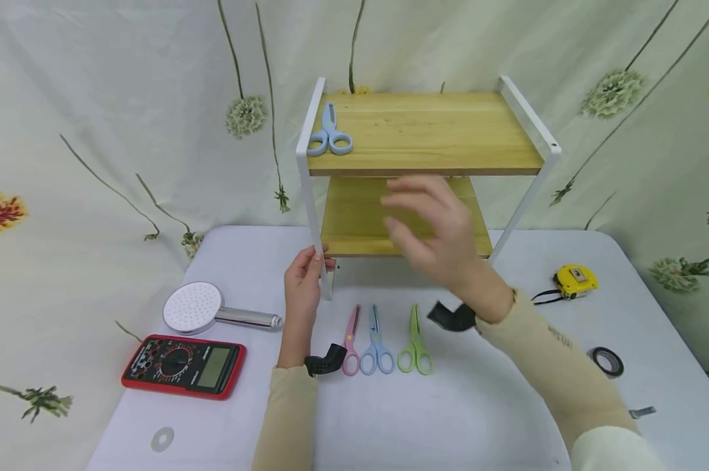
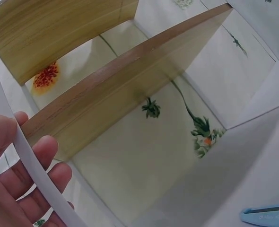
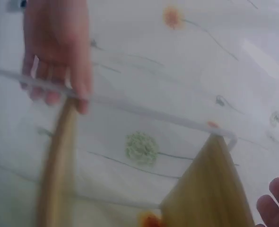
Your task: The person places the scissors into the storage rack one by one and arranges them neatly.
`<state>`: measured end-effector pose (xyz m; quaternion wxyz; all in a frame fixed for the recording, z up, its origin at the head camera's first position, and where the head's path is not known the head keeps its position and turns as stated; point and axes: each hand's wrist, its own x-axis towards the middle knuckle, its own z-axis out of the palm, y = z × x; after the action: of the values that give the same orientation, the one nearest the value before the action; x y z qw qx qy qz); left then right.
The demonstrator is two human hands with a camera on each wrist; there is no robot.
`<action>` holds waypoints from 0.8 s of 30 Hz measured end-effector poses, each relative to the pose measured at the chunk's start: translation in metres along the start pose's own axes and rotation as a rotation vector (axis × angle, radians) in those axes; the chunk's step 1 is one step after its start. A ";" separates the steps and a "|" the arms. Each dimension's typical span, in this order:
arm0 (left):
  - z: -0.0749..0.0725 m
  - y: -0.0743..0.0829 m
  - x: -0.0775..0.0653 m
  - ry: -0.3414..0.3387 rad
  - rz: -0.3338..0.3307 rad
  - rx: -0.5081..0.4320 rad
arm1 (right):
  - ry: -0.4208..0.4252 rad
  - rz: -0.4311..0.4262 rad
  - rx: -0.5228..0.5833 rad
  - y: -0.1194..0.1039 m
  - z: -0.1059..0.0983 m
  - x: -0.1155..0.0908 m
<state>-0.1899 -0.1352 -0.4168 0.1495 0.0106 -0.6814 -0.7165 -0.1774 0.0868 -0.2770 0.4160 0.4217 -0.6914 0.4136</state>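
Note:
A two-tier shelf with a white frame (image 1: 309,190) and wooden boards (image 1: 425,131) stands at the back of the table. My left hand (image 1: 303,281) grips its left front leg beside the lower board. In the left wrist view, the fingers (image 2: 47,149) curl round that white leg (image 2: 45,182). My right hand (image 1: 439,235) is in the air in front of the shelf, holding nothing, its fingers spread and gently bent. Blue scissors (image 1: 329,134) lie at the left end of the top board. Pink scissors (image 1: 351,340), blue scissors (image 1: 376,347) and green scissors (image 1: 415,347) lie in a row before the shelf.
On the left lie a shower head (image 1: 193,307), a red-edged multimeter (image 1: 184,366) and a grey ring (image 1: 163,439). A yellow tape measure (image 1: 575,281), a roll of black tape (image 1: 606,362) and a small metal piece (image 1: 643,412) lie on the right. Flower-printed cloth (image 1: 125,98) hangs behind.

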 end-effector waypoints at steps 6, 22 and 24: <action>0.001 0.001 -0.002 0.007 0.008 0.021 | -0.167 0.269 0.014 -0.007 -0.012 -0.115; 0.002 0.001 -0.003 0.012 0.027 -0.016 | -0.525 0.779 -0.058 -0.009 -0.013 -0.206; 0.002 0.000 -0.004 0.012 0.027 -0.003 | -0.587 0.841 -0.091 -0.008 -0.012 -0.212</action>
<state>-0.1865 -0.1328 -0.4170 0.1632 0.0056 -0.6795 -0.7153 -0.1041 0.1456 -0.4673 0.0199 0.1872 -0.9062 0.3787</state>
